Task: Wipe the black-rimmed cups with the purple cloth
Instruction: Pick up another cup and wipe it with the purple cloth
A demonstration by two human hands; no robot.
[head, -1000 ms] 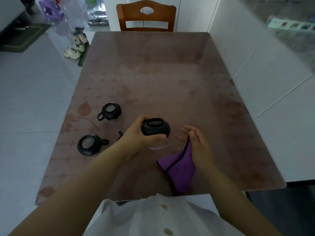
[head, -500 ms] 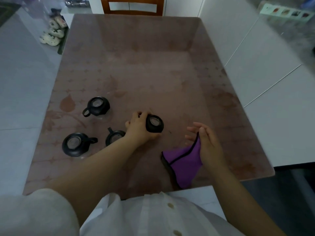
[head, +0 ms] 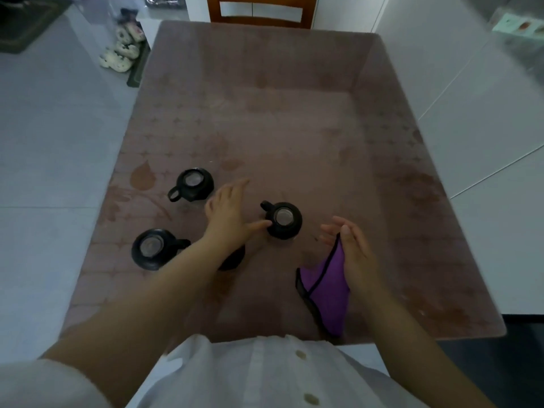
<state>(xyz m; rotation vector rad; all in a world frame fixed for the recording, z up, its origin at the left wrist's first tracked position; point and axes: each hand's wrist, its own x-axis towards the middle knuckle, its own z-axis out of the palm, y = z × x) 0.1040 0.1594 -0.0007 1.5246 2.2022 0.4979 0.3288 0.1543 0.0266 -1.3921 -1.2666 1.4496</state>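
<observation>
Several black-rimmed cups stand upright on the brown table (head: pixel 294 128). One cup (head: pixel 283 220) stands in the middle, its handle pointing to the far left. My left hand (head: pixel 228 214) lies just left of it with fingers spread and straight, the thumb tip touching the cup's side. Another cup (head: pixel 194 184) stands further back on the left, and a third cup (head: pixel 150 249) near the left edge. A fourth cup (head: pixel 234 259) is mostly hidden under my left forearm. My right hand (head: pixel 354 254) pinches the purple cloth (head: pixel 328 298), which hangs down towards the table's near edge.
A wooden chair (head: pixel 260 10) stands at the table's far end. Slippers (head: pixel 122 51) lie on the floor beyond the left side. White counters (head: pixel 471 128) border the table on the right. My white shirt (head: pixel 250 375) fills the bottom of the view.
My left hand has set the cup it held down on the table and let go, its fingers now spread. My right hand still holds the cloth in about the same place.
</observation>
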